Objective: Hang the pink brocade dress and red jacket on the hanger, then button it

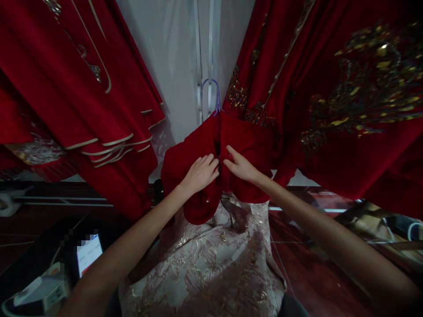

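A dark red velvet jacket (pixel 190 154) hangs on a purple-blue hanger (pixel 214 94) in front of me. My left hand (pixel 201 172) is closed on the jacket's left front edge. My right hand (pixel 239 166) pinches the right front edge. Both hands meet at the jacket's centre opening, fingertips almost touching. Below the jacket spreads a pale pink and gold brocade skirt (pixel 211 264).
Red embroidered robes hang at the left (pixel 76 88) and at the right (pixel 346 97). A white wall with vertical rails (pixel 205 53) stands behind. A lit screen (pixel 88 253) and a white device (pixel 36 295) sit at the lower left. The floor is dark red tile (pixel 317 273).
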Demonstrator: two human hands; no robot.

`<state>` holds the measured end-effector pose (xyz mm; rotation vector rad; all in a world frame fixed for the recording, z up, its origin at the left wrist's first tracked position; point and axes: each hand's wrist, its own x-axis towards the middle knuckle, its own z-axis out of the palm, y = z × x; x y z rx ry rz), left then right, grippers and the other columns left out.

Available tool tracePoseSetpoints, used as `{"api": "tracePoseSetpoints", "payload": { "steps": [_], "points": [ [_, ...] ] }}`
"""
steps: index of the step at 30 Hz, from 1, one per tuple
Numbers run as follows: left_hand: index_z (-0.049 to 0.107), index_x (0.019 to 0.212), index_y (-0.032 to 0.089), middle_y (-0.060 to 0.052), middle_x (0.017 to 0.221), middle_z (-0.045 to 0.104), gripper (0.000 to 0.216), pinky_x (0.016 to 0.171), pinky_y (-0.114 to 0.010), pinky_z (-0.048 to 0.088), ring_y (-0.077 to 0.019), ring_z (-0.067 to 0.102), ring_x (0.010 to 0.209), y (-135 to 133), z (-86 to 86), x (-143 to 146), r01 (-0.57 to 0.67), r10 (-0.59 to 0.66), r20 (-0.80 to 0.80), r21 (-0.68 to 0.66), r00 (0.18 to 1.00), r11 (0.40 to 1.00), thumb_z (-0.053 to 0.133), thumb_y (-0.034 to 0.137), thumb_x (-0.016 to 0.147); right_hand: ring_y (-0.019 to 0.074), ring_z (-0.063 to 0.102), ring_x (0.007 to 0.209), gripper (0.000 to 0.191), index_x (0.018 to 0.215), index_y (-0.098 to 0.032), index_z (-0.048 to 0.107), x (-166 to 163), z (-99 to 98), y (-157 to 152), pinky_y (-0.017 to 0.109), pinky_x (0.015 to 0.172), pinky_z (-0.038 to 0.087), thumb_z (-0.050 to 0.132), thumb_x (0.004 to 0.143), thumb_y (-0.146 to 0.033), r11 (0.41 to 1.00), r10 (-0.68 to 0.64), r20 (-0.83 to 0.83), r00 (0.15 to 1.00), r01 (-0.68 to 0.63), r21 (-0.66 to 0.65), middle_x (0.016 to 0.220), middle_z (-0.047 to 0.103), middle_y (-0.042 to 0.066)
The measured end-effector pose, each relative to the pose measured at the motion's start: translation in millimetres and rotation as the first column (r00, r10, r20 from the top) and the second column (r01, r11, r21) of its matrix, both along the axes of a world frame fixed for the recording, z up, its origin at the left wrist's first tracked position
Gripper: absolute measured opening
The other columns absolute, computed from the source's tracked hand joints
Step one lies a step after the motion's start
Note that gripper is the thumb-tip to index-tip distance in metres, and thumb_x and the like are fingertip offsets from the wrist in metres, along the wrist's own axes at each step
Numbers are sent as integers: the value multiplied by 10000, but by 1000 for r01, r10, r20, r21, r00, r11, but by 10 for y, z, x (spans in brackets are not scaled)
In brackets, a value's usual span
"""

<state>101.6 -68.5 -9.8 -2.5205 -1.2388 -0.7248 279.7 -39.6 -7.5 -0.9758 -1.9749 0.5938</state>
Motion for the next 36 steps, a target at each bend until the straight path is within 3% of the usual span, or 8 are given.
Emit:
{"api": "tracePoseSetpoints", "payload": {
  "steps": [4,9,14,19,21,30,36],
  "points": [
    [473,884,183,-45,839,529,127,667,-285,423,-163,542,716,14,-71,30,-56,93,272,-140,958,989,459,306,855,197,590,790,229,983,-190,460,-84,-32,-123,339,772,470,445,757,-221,1000,-29,22,999,29,-4,820,597,46],
    [455,909,192,30,665,519,256,553,-241,400,-123,519,551,178,-195,-141,43,154,461,-387,874,921,607,203,704,158,588,689,334,1031,-208,339,-155,-93,-201,301,664,480,478,728,-187,993,-99,-105,989,106,55,848,584,18],
    [522,935,183,5,766,571,249,607,-201,458,-95,572,672,210,-172,-162,227,115,775,-318,621,921,611,206,703,166,591,744,400,1048,-222,364,-200,-127,-220,290,644,495,560,699,-208,961,-192,-160,968,218,169,906,566,38],
    [497,937,176,3,774,604,319,620,-200,481,-85,595,661,136,-107,-17,317,130,901,-277,415,907,652,169,659,157,602,874,345,1053,-226,424,-263,-98,-250,288,716,535,575,743,-239,990,12,-241,970,22,140,986,583,47],
    [482,900,173,4,763,614,311,620,-202,484,-82,600,643,124,-121,11,337,156,923,-280,352,899,652,147,641,152,615,874,253,1031,-224,458,-257,-88,-261,280,699,542,543,801,-288,995,33,-275,961,-6,97,994,602,52],
    [496,802,163,8,714,597,233,599,-200,466,-83,584,626,211,-180,-75,365,165,872,-355,461,860,643,145,622,155,649,821,245,941,-208,520,-231,-82,-257,251,620,546,592,797,-392,999,-21,-314,949,32,32,923,654,48],
    [496,802,166,5,709,600,217,598,-197,468,-91,595,643,204,-189,-115,330,151,840,-361,520,872,642,179,642,150,655,797,227,897,-202,509,-268,-86,-244,270,654,565,590,801,-391,997,-39,-314,949,56,47,887,655,39]
  ]
}}
